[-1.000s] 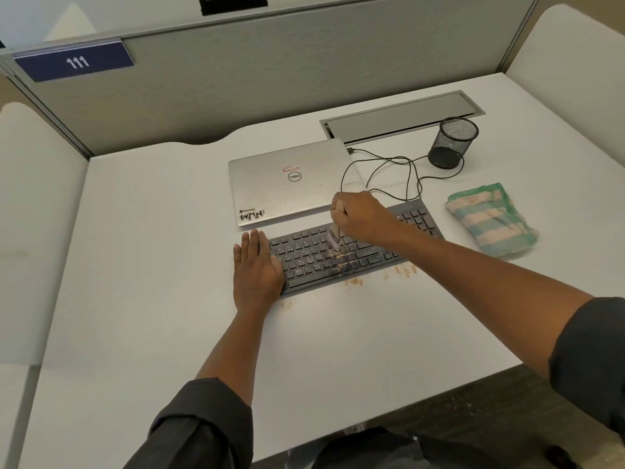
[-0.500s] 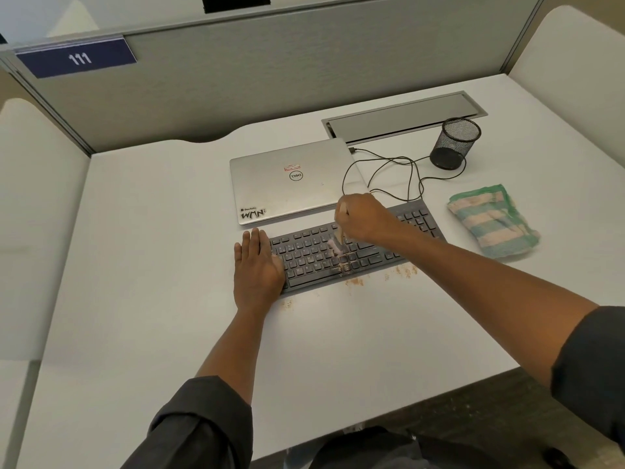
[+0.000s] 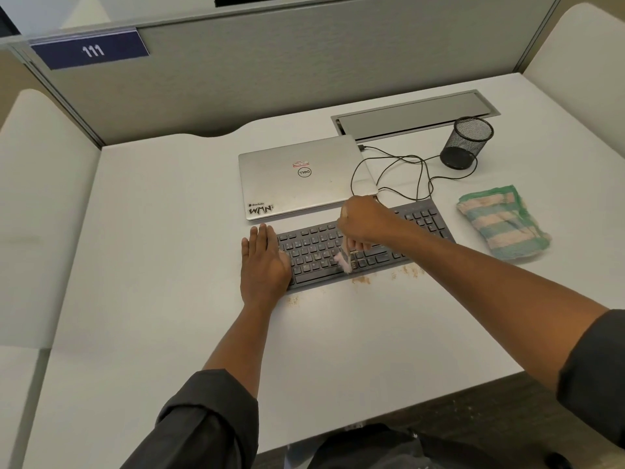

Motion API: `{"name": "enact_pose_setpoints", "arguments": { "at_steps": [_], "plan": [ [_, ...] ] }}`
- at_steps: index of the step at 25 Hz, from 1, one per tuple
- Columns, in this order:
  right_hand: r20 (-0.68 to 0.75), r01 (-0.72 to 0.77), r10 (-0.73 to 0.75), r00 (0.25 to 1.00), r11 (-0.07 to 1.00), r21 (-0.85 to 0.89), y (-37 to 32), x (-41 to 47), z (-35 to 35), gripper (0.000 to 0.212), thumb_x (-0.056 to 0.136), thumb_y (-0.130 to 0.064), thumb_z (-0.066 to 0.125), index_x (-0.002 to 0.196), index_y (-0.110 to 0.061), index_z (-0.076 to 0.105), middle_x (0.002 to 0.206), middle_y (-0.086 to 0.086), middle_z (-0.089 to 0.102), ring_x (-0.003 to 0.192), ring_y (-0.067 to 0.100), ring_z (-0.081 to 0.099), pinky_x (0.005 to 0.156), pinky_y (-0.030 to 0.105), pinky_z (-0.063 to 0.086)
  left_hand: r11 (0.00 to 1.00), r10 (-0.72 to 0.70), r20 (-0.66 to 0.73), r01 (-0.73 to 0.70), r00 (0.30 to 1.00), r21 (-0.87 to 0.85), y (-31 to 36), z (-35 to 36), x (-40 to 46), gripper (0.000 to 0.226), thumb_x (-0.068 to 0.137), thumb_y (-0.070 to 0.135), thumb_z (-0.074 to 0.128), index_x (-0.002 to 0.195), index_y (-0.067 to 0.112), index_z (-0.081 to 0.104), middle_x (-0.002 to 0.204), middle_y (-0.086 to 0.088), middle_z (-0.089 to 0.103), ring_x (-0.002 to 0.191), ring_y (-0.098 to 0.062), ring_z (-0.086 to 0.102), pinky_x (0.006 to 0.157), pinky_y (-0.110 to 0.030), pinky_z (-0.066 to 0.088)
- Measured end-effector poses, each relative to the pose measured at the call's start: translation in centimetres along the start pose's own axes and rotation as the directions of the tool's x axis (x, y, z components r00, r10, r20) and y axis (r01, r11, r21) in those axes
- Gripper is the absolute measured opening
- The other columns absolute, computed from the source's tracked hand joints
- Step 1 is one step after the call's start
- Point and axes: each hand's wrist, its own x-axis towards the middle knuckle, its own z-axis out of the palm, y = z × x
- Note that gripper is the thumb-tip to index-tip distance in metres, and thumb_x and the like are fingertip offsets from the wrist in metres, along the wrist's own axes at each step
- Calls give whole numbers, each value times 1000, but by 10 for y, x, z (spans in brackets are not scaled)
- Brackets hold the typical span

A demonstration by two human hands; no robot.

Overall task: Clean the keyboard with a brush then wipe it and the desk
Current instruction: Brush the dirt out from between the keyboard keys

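Brush (image 3: 344,259) in right hand (image 3: 363,221), bristles on keyboard (image 3: 318,255).

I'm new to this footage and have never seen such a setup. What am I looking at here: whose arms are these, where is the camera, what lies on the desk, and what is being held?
There is no machine: a person wears a camera on the head, looking down at their own arms. The left hand lies flat on the left end of the dark grey keyboard, steadying it. The right hand grips a small pale-bristled brush, its bristles on the keys. Brown crumbs lie on the white desk along the keyboard's near edge. Behind it is a closed silver laptop with a black cable, and to the right a black mesh cup and a folded green-and-pink striped cloth, untouched.
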Motion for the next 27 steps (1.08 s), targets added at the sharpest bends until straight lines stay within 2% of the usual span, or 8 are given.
{"name": "enact_pose_setpoints", "arguments": {
  "at_steps": [5, 9, 11, 17, 19, 22, 24, 27],
  "plan": [
    [-155, 48, -41, 987, 998, 43, -9, 4, -7, 29, 92, -9, 43, 79, -2, 68, 65, 11, 72, 56, 26, 70, 57, 38, 61, 1000, 7, -12, -7, 1000, 4, 0, 0, -1, 67, 95, 25, 26, 157, 1, 26, 165, -15, 26, 155, -29, 14, 128, -44, 7],
    [-3, 25, -25, 1000, 999, 46, -6, -2, 1, 35, 95, -10, 43, 74, 2, 69, 60, 11, 71, 48, 21, 66, 46, 26, 54, 1000, 12, -11, -12, 1000, -1, 0, 0, 0, 71, 92, 29, 20, 157, 1, 25, 165, -15, 25, 156, -29, 13, 128, -43, 5],
    [43, 12, -14, 999, 999, 53, -5, -2, -1, 36, 95, -10, 43, 75, 4, 69, 60, 11, 71, 47, 20, 65, 45, 25, 52, 1000, 9, -12, -9, 1000, 3, 0, 0, 0, 74, 90, 30, 16, 158, 1, 25, 166, -14, 24, 156, -28, 12, 128, -42, 4],
    [-131, 83, -81, 988, 997, 8, -8, 2, -3, 23, 93, -10, 43, 86, -4, 64, 71, 11, 72, 63, 25, 68, 64, 40, 60, 1000, 8, 1, -8, 1000, 7, 1, -2, 0, 73, 91, 30, 18, 158, 1, 24, 166, -14, 24, 156, -28, 12, 128, -43, 4],
    [-138, 59, -65, 988, 997, -47, -3, 3, -6, 22, 90, -10, 45, 84, -4, 64, 72, 12, 69, 66, 29, 67, 62, 41, 58, 1000, 6, 7, -6, 1000, 8, 1, -2, 0, 73, 91, 30, 18, 158, 1, 23, 166, -14, 23, 156, -27, 11, 128, -43, 3],
    [-166, -26, 7, 986, 993, -113, -1, 5, -12, 23, 86, -11, 47, 69, -6, 62, 64, 9, 65, 54, 25, 61, 56, 34, 55, 1000, 7, 8, -7, 1000, 7, 1, -3, -1, 75, 90, 31, 16, 159, 1, 23, 166, -14, 22, 156, -27, 11, 128, -42, 2],
    [-152, -20, 10, 988, 998, -65, -4, 7, -13, 28, 88, -10, 46, 68, -5, 66, 62, 10, 69, 50, 24, 64, 55, 34, 58, 1000, 8, 3, -8, 1000, 4, 1, -3, -1, 76, 89, 32, 14, 158, 1, 23, 166, -14, 23, 156, -27, 11, 128, -42, 3],
    [-90, 4, -1, 996, 999, 39, -6, 6, -11, 31, 95, -9, 44, 78, -1, 69, 66, 12, 73, 59, 27, 71, 55, 32, 59, 1000, 9, 1, -9, 1000, 6, 1, -3, -1, 80, 87, 34, 8, 158, 1, 23, 166, -14, 22, 156, -27, 11, 128, -43, 3]
  ]
}}
